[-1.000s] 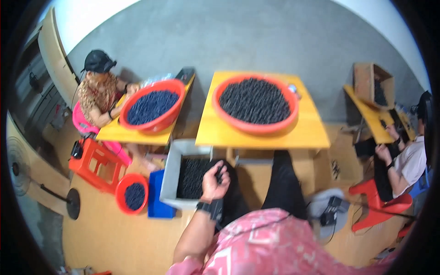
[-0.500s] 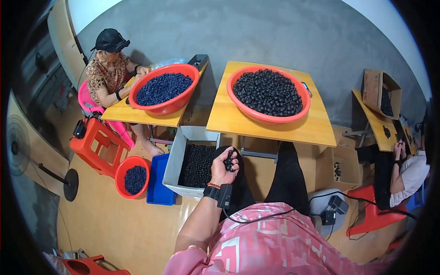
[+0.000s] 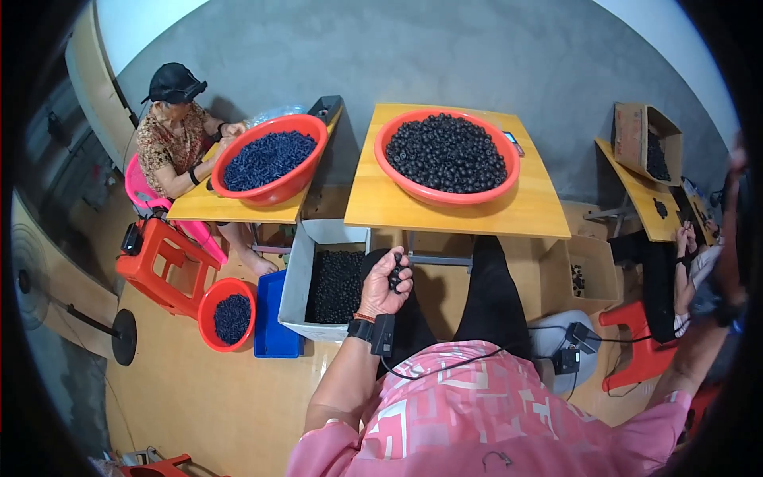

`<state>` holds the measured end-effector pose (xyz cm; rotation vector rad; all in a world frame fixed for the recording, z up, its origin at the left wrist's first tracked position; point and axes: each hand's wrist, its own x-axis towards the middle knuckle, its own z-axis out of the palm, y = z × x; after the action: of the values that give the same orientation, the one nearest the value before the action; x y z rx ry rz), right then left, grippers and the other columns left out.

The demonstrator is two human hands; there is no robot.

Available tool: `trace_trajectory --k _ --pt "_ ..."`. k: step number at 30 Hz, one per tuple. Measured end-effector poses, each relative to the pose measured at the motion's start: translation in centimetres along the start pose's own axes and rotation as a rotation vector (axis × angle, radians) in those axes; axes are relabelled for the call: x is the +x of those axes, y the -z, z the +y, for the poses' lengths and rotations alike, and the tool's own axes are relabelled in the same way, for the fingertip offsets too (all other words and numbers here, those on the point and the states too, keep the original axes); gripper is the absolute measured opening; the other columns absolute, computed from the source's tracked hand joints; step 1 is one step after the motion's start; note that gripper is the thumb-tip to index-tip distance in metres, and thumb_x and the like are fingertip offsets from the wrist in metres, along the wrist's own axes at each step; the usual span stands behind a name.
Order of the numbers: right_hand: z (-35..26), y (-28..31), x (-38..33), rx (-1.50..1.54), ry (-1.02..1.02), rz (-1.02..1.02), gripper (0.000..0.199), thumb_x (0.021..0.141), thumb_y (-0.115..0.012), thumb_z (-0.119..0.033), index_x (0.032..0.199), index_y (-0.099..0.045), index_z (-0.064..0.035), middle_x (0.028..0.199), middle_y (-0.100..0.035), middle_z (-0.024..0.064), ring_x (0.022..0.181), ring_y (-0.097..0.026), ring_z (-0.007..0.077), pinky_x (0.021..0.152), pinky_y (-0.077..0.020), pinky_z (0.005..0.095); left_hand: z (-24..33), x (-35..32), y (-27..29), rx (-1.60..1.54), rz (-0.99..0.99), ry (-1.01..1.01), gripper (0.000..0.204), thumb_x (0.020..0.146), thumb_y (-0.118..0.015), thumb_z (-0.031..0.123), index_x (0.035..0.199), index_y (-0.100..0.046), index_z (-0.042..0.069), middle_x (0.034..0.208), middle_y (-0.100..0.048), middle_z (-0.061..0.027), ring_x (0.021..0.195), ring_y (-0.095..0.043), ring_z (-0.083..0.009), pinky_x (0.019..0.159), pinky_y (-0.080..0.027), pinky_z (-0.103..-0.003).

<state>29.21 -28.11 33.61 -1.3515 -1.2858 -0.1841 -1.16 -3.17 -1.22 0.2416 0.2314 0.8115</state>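
My left hand (image 3: 384, 285) is closed around a few small black round pieces (image 3: 395, 274), held over my lap beside the open grey bin (image 3: 296, 274). The bin holds many of the same black pieces (image 3: 335, 277). In front of me a red basin (image 3: 445, 198) heaped with them sits on a yellow table (image 3: 381, 211). My right forearm, with a dark wrist strap (image 3: 722, 312), rises along the right edge. My right hand (image 3: 737, 199) is blurred at the rim, and its fingers cannot be made out.
A seated person (image 3: 176, 131) at the left works at a second yellow table (image 3: 207, 207) with a red basin (image 3: 274, 191) of blue-black pieces. On the floor: a red stool (image 3: 163, 262), a small red tub (image 3: 208, 318), a blue tray (image 3: 269, 334). Another person (image 3: 695, 254) and cardboard boxes (image 3: 636, 131) are at the right.
My left hand has come up from over the grey bin with black pieces in its fingers. The whole scene has slid lower in the picture as my head moved.
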Motion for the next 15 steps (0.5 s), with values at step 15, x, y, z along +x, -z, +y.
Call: trace_trajectory --k 15 --pt "14.6 -25.8 -17.3 0.288 -0.232 -0.727 0.03 0.085 -0.073 -0.01 0.111 -0.063 0.0026 0.084 -0.063 0.0092 0.073 -0.062 0.0157 0.068 -0.0505 0.0291 -3.9 -0.7 -2.9 0.249 0.224 0.234 0.014 0.099 -0.059 0.025 0.099 -0.057 0.011 0.083 -0.058 -0.0016 0.062 -0.05 -0.0103 0.046 -0.035 -0.021"
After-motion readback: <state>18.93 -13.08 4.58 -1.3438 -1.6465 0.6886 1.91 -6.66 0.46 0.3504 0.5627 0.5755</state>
